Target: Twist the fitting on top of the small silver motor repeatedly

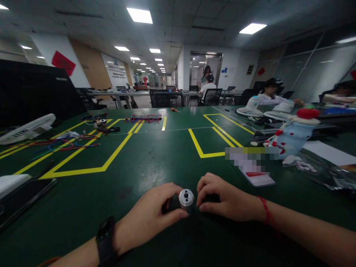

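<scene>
A small silver metal cylinder (186, 197) with a dark hole in its end face stands on the green table (155, 159) close to the near edge. My left hand (150, 217), with a black watch on its wrist, grips the cylinder, thumb below it and fingers behind. My right hand (226, 198), a red string on its wrist, rests curled on the table right beside the cylinder, its fingertips touching a dark part at the cylinder's right side.
Yellow tape rectangles (111, 157) mark the table. Coloured wires (59, 144) and a white fan (27, 128) lie far left, a phone (25, 198) near left. A card (258, 178), a blue doll (292, 135) and plastic bags sit right. People work at far tables.
</scene>
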Demonstrator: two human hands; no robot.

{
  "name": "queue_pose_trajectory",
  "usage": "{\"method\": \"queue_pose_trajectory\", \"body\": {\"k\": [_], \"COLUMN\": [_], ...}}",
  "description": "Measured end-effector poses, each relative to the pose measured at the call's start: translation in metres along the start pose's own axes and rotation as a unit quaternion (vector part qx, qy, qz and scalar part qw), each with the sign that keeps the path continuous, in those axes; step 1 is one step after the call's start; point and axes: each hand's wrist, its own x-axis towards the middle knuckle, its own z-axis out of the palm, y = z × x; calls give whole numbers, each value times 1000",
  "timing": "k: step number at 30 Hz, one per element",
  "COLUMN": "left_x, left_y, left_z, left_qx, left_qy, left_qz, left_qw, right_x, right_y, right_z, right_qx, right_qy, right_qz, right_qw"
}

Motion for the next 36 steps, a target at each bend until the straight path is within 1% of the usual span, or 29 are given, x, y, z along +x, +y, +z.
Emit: {"method": "queue_pose_trajectory", "body": {"k": [2, 4, 5, 6, 8, 9, 11, 12, 13, 14, 15, 16, 17, 18, 19, 20, 21, 24, 25, 26, 28, 30, 32, 34, 36], "left_x": [0, 0, 0, 0, 0, 0, 0, 0, 0, 0, 0, 0, 0, 0, 0, 1, 1, 1, 1, 1, 1, 1, 1, 1, 1], "left_y": [0, 0, 0, 0, 1, 2, 3, 3, 3, 3, 3, 2, 1, 1, 0, 0, 0, 1, 1, 1, 1, 0, -1, 0, 1], "left_z": [0, 0, -1, -2, -3, -4, -4, -4, -4, -4, -4, -3, -3, -3, -2, -2, -2, -1, -1, 0, 0, 1, 1, 0, 0], "left_qx": [-1, -3, -4, -5, -8, -9, -14, -15, -15, -15, -13, -12, -10, -9, -9, -9, -9, -7, -6, -7, -9, -11, -14, -13, -10], "left_qy": [-2, -3, -3, -3, -1, -1, -1, -2, -2, -1, -1, 0, 0, -1, -3, -4, -4, 0, 0, 0, -1, 2, 3, 1, 0], "left_qz": [-1, 0, 1, 2, 6, 6, 8, 11, 12, 13, 13, 12, 11, 11, 11, 11, 10, 7, 5, 4, 2, 4, 7, 4, -3], "left_qw": [1000, 1000, 1000, 1000, 1000, 1000, 1000, 1000, 1000, 1000, 1000, 1000, 1000, 1000, 1000, 1000, 1000, 1000, 1000, 1000, 1000, 1000, 1000, 1000, 1000], "right_x": [0, 1, 2, 2, 4, 5, 6, 6, 6, 5, 4, 3, 2, 1, 1, 1, 3, 10, 13, 15, 20, 21, 20, 18, 16], "right_y": [0, 4, 8, 13, 26, 32, 39, 39, 36, 32, 26, 20, 15, 10, 7, 5, 3, -2, -5, -10, -19, -28, -33, -33, -27], "right_z": [-1, 0, 0, 1, 2, 3, 2, 1, 0, -2, -3, -5, -6, -6, -6, -5, -5, -2, -2, -1, 1, 2, 2, 0, -3], "right_qx": [15, 79, 126, 180, 272, 300, 322, 320, 304, 277, 237, 180, 121, 67, 31, 11, 5, 27, 33, 36, 30, 8, -19, -23, 5], "right_qy": [-7, 25, 56, 101, 200, 241, 281, 279, 260, 224, 174, 111, 60, 23, 12, 21, 48, 153, 177, 187, 173, 146, 133, 150, 185], "right_qz": [2, 14, 31, 59, 127, 153, 177, 180, 174, 157, 131, 88, 47, 11, -13, -23, -25, -17, -20, -26, -37, -39, -39, -40, -24], "right_qw": [1000, 996, 990, 977, 933, 910, 887, 887, 900, 921, 947, 973, 990, 997, 999, 999, 999, 988, 984, 981, 984, 988, 990, 988, 982]}}
